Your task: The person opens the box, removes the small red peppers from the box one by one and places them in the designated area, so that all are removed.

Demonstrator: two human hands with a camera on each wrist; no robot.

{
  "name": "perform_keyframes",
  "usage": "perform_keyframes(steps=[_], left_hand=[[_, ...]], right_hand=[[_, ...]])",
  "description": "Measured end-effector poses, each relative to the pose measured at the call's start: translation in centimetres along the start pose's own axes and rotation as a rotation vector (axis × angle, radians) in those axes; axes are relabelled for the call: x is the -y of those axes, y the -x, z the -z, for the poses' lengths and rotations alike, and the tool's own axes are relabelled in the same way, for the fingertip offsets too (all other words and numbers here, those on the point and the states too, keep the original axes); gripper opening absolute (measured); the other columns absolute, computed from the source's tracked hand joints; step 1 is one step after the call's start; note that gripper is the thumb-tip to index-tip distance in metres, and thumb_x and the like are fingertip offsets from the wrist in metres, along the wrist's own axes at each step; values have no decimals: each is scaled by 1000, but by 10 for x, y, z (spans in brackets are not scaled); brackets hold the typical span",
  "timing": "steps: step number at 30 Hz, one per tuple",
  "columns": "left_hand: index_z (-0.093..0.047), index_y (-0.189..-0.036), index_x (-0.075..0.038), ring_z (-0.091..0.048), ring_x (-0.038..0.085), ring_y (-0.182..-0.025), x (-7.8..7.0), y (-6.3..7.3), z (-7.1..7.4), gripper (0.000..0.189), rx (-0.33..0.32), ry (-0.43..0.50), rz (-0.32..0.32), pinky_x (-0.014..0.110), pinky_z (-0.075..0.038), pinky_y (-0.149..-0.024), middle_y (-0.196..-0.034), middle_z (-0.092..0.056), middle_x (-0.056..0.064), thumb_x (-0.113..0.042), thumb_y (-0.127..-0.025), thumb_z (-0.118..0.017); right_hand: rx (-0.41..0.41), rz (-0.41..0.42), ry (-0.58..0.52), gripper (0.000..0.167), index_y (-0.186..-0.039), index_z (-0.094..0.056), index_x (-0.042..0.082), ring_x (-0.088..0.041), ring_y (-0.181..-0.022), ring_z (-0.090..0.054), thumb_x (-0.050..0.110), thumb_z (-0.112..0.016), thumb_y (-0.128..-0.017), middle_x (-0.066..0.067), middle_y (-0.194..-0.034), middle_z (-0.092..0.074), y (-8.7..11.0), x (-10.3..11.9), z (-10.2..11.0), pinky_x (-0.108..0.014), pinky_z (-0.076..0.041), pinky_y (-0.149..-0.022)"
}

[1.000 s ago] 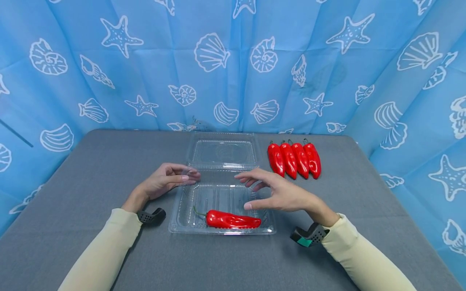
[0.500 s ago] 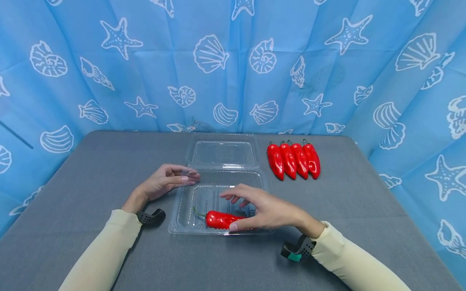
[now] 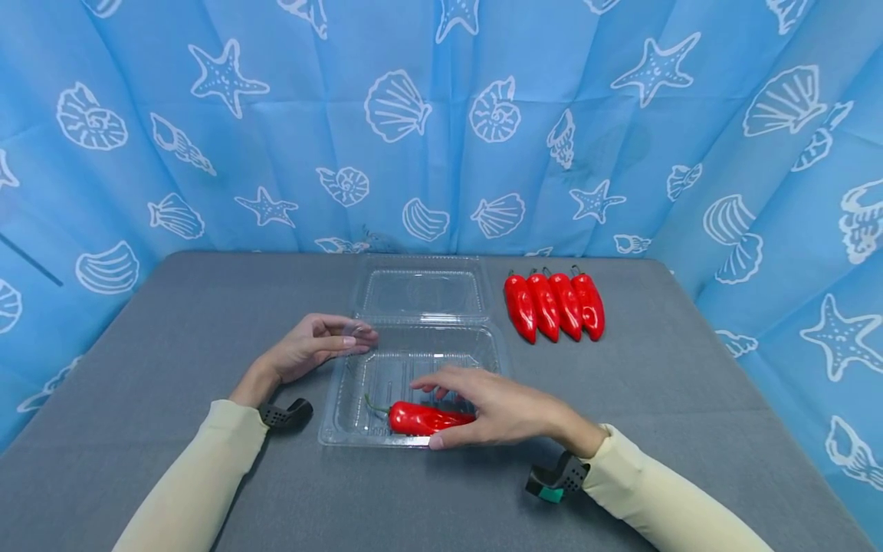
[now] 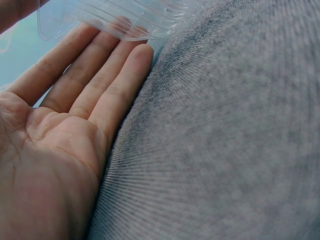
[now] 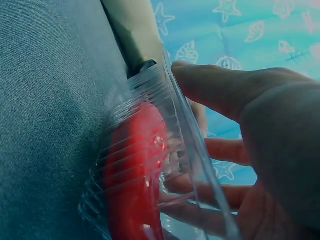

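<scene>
A clear plastic clamshell box (image 3: 333,399) lies with its lid (image 3: 424,291) folded back. Inside, along the front wall, lies one red pepper (image 3: 421,418), its green stem pointing left. My left hand (image 3: 313,346) is at the box's left side near the hinge; in the left wrist view its fingers (image 4: 105,95) are nearly straight, their tips against the plastic. My right hand (image 3: 493,406) reaches over the box's front right and hides the pepper's tip. The right wrist view has its thumb (image 5: 215,85) at the front rim and its spread fingers beyond the pepper, not wrapped round it.
Several more red peppers (image 3: 555,307) lie side by side at the back right of the grey cloth-covered table (image 3: 690,383). A blue curtain (image 3: 441,138) with white shell and starfish prints hangs behind the table and along its sides.
My right hand has come down and to the left, from above the box's right side to the pepper and the front rim. The left hand and the box look unmoved.
</scene>
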State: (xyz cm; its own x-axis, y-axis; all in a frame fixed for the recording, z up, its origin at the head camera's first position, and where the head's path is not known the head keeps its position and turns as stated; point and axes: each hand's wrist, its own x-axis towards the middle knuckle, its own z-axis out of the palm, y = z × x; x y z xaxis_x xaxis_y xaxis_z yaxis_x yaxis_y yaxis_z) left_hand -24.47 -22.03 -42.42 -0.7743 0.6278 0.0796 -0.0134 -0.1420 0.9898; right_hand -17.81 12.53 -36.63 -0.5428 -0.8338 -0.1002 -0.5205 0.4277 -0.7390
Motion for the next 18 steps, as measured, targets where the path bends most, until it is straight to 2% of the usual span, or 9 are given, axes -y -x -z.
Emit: perform_keyframes(steps=[6,18], left_hand=[[-54,-132,18,-63,32,-122,0,0,-1,40,-9,-1,-3,44,-50,-104,-130,-64,25,4,-95,-62],[-52,-133,19,-63,31,-122,2,-1,-1,42,-17,-16,0,44,-50,-105,-130,-65,24,2,-95,-61]], right_hand=[[21,-14,-1,67,-150,-48,20,-16,-123,-56,43,-72,-92,1,-142,-55,0,-1,-1,-38,-53,-100],[64,-19,72,64,-150,-48,27,-9,-119,-54,48,-68,-93,7,-144,-55,1,-2,-1,-34,-50,-101]])
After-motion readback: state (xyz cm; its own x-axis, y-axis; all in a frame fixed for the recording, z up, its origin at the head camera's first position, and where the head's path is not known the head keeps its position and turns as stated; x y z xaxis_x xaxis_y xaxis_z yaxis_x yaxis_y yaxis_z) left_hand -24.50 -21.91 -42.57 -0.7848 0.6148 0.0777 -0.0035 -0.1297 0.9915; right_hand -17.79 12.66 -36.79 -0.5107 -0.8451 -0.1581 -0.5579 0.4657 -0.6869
